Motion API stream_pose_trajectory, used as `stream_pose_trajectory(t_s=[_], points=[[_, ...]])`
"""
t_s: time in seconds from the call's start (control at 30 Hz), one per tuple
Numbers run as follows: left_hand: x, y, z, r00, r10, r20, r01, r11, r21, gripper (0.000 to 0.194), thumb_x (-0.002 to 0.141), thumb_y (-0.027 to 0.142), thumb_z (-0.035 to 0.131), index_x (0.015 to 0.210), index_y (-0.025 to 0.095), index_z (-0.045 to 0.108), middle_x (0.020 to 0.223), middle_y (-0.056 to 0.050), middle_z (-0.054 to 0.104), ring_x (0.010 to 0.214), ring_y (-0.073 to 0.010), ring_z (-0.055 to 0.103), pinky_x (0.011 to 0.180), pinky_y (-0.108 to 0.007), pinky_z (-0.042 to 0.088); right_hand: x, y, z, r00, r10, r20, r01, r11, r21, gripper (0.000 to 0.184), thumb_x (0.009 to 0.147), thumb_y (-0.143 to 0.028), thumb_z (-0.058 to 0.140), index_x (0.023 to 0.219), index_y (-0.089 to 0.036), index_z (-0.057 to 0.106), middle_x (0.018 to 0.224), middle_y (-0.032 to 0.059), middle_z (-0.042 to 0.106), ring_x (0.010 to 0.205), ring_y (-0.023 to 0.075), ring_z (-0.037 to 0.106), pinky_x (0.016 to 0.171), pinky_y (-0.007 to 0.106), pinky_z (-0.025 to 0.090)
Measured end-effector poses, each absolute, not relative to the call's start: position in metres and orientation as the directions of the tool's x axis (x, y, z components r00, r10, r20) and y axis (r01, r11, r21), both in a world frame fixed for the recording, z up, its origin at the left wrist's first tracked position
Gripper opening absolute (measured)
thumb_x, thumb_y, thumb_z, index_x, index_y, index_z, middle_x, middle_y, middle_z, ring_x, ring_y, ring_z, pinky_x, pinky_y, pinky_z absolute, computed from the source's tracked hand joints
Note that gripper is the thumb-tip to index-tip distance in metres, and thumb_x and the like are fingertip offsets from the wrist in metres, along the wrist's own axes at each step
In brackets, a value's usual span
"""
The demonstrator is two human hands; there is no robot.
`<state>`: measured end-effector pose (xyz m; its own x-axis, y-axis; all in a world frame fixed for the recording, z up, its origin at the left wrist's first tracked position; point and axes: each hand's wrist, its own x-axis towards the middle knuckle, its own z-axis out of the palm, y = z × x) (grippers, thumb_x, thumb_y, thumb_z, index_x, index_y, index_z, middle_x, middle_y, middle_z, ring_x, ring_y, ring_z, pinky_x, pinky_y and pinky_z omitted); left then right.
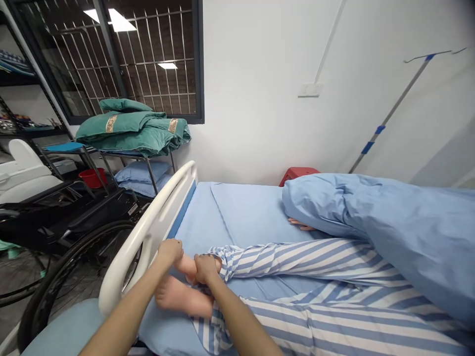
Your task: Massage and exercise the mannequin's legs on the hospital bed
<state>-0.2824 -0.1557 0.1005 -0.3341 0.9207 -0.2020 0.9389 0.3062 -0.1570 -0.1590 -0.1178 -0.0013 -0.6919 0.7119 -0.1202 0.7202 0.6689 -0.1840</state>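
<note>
The left hand (169, 251) curls round the toe end of the upper foot (186, 264) of a person lying on a hospital bed, and the right hand (206, 268) closes over that same foot at the ankle, just beside the cuff of the blue-and-white striped pyjama trousers (315, 316). Both hands are bare and closed on the foot, their fingers mostly hidden behind it. The lower foot (181, 296) lies on its side directly below, touching the upper one, held by neither hand. The legs stretch across a pale blue bed sheet (241, 212), and a blue blanket (371, 232) covers the body beyond, with the lying person's fingers (299, 226) showing beneath its edge. A white bed rail (148, 232) runs just beside the left hand, and past it stands a black wheelchair (74, 217). Against the wall, green quilts (126, 128) sit folded on a metal rack (151, 175) above blue pillows (143, 178), with a red stool (299, 174) and a drip stand (393, 113) farther along
</note>
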Motion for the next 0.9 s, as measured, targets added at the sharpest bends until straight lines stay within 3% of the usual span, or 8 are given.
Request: stream_pose_trajectory(t_s=[0.13, 0.27, 0.47, 0.7, 0.9], points=[[-0.276, -0.13, 0.096, -0.386, 0.869, -0.308, 0.916, 0.323, -0.237, 0.024, 0.073, 0.01, 0.047, 0.084, 0.002, 0.067, 0.077, -0.02, 0.066, 0.077, -0.0294, 0.062, 0.065, -0.04, 0.047, -0.159, -0.116, -0.005, -0.7, 0.708, -0.096, 0.712, 0.679, -0.181, 0.076, 0.038, -0.05, 0.078, 0.101, -0.017, 0.053, 0.098, 0.0141, 0.063, 0.091, 0.0288, 0.059, 0.081, 0.039, 0.041], [-0.272, -0.118, 0.088, -0.402, 0.851, -0.338, 0.905, 0.313, -0.288, 0.023, 0.071, 0.011, 0.048, 0.075, 0.0, 0.068, 0.066, -0.019, 0.065, 0.07, -0.0306, 0.062, 0.059, -0.04, 0.046, -0.16, -0.114, -0.009, -0.702, 0.707, -0.088, 0.709, 0.681, -0.183, 0.076, 0.037, -0.049, 0.078, 0.101, -0.016, 0.053, 0.097, 0.0136, 0.063, 0.09, 0.0283, 0.059, 0.081, 0.039, 0.041], [-0.276, -0.123, 0.085, -0.356, 0.89, -0.284, 0.921, 0.281, -0.271, 0.031, 0.075, 0.019, 0.043, 0.085, 0.004, 0.068, 0.079, -0.022, 0.066, 0.074, -0.0316, 0.062, 0.063, -0.043, 0.046, -0.16, -0.114, -0.006, -0.699, 0.707, -0.107, 0.713, 0.679, -0.176, 0.074, 0.039, -0.051, 0.077, 0.1, -0.016, 0.053, 0.098, 0.0137, 0.063, 0.092, 0.0281, 0.058, 0.082, 0.039, 0.04], [-0.276, -0.132, 0.089, -0.335, 0.923, -0.191, 0.929, 0.289, -0.232, 0.035, 0.076, 0.02, 0.039, 0.099, 0.011, 0.063, 0.096, -0.019, 0.064, 0.089, -0.0265, 0.06, 0.075, -0.039, 0.044, -0.159, -0.115, -0.003, -0.703, 0.703, -0.106, 0.709, 0.681, -0.186, 0.075, 0.037, -0.048, 0.079, 0.099, -0.017, 0.052, 0.099, 0.0138, 0.062, 0.091, 0.0282, 0.058, 0.081, 0.039, 0.041], [-0.274, -0.155, 0.09, -0.421, 0.901, -0.102, 0.902, 0.405, -0.147, 0.037, 0.08, 0.028, 0.034, 0.1, 0.011, 0.06, 0.098, -0.019, 0.063, 0.092, -0.0255, 0.059, 0.077, -0.037, 0.043, -0.158, -0.117, -0.005, -0.708, 0.702, -0.069, 0.702, 0.69, -0.179, 0.075, 0.037, -0.048, 0.079, 0.1, -0.017, 0.052, 0.098, 0.0133, 0.063, 0.09, 0.0282, 0.058, 0.081, 0.039, 0.041]])
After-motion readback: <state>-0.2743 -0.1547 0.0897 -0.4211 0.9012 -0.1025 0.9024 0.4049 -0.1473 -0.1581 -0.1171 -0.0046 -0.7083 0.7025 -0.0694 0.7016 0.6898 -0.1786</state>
